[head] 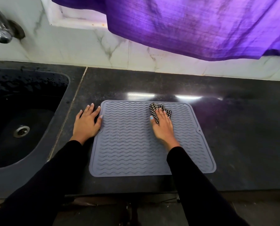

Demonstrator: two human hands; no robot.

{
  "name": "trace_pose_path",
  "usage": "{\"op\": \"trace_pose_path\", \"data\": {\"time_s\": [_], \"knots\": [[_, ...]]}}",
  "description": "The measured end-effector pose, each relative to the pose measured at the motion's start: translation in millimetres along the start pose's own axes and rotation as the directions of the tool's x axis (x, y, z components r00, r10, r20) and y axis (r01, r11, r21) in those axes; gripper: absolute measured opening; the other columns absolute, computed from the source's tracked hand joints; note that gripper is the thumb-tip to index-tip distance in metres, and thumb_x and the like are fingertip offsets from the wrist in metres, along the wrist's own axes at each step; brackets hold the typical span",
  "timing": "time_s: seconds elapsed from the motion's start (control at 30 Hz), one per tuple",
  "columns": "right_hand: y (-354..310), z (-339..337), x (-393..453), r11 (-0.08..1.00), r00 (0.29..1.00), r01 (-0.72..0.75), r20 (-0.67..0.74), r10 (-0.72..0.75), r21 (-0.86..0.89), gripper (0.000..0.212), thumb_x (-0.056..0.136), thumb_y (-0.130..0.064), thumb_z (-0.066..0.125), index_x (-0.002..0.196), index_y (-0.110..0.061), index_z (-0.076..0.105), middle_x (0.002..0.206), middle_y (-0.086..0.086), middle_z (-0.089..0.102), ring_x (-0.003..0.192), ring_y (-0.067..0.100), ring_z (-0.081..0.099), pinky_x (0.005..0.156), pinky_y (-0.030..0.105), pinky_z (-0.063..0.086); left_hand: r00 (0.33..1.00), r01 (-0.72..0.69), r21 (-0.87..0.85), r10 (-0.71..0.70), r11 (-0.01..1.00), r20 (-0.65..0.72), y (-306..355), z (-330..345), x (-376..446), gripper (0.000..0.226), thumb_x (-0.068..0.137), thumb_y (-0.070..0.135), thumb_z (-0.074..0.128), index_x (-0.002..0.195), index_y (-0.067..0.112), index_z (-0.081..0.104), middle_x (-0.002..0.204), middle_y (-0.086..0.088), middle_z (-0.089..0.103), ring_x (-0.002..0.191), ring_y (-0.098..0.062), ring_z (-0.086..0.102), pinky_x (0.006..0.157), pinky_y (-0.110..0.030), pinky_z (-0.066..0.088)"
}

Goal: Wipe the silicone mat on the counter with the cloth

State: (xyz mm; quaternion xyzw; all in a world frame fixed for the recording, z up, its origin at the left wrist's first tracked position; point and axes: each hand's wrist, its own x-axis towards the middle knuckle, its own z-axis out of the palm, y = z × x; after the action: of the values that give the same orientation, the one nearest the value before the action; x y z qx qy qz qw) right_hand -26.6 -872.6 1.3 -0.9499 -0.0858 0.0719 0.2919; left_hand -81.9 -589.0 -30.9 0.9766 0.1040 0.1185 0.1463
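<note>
- Lying flat on the counter [233, 128] straight ahead, the silicone mat [136, 144] runs slightly longer near-to-far; the cloth [154, 110] sits by its far edge, right of centre.
- Right hand [163, 126] presses the bunched cloth down, fingers lying over it.
- Left hand [87, 123] rests flat, fingers spread, thumb touching the mat's left edge.

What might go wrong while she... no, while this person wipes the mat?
The mat could slide on the glossy counter, since the left hand rests only at its left edge. The cloth is bunched small under the right hand, so ridges may get missed.
</note>
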Motion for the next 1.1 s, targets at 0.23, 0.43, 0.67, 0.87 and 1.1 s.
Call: {"op": "trace_pose_path", "data": {"time_s": [0.23,0.43,0.67,0.87,1.1], "knots": [[10,-66,-5,0.303,0.915,-0.119,-0.014,0.403,0.945,0.035,0.099,-0.029,0.040,0.119,-0.005,0.055,0.115,0.013,0.063,0.097,0.021,0.061,0.082,0.030,0.051,1.000,0.019,-0.009,-0.019,1.000,0.025,1,-2,-1,0.068,0.085,0.051,0.022,0.140,0.017,0.041,0.151,-0.012,0.030,0.142,-0.024,0.022,0.114,-0.043,0.013],[22,-54,-48,0.974,0.941,-0.106,-0.297,0.163,0.198,0.056,0.098,-0.040,0.034,0.147,-0.013,0.023,0.155,0.005,0.020,0.143,0.023,0.016,0.118,0.042,0.015,0.999,0.018,-0.003,-0.018,1.000,0.027,1,1,0,0.071,0.084,0.052,0.019,0.140,0.016,0.040,0.151,-0.013,0.029,0.142,-0.026,0.022,0.114,-0.045,0.013],[43,-13,-50,0.952,0.995,-0.089,-0.074,0.070,-0.294,0.075,0.095,-0.055,0.022,0.148,-0.011,-0.005,0.157,0.005,-0.013,0.144,0.020,-0.012,0.117,0.037,-0.006,1.000,-0.004,0.007,0.004,1.000,0.009,-3,4,2,0.072,0.083,0.055,0.018,0.139,0.016,0.042,0.150,-0.014,0.031,0.141,-0.027,0.024,0.113,-0.045,0.015],[50,-24,-42,0.991,0.997,-0.075,0.017,0.078,-0.113,0.069,0.095,-0.055,0.022,0.149,-0.019,-0.001,0.157,-0.005,-0.011,0.144,0.014,-0.010,0.114,0.035,-0.008,1.000,0.000,0.020,0.000,1.000,0.007,-5,5,2,0.068,0.085,0.053,0.022,0.138,0.015,0.043,0.150,-0.014,0.032,0.140,-0.027,0.026,0.113,-0.046,0.016],[46,-77,-44,0.154,0.939,-0.159,0.101,0.329,0.975,0.047,0.100,-0.038,0.031,0.123,-0.003,0.054,0.109,0.011,0.068,0.098,0.021,0.064,0.082,0.030,0.055,0.997,0.017,-0.010,-0.017,1.000,0.075,-1,-4,0,0.074,0.082,0.057,0.022,0.141,0.017,0.038,0.153,-0.012,0.026,0.143,-0.024,0.020,0.114,-0.044,0.012]]}}
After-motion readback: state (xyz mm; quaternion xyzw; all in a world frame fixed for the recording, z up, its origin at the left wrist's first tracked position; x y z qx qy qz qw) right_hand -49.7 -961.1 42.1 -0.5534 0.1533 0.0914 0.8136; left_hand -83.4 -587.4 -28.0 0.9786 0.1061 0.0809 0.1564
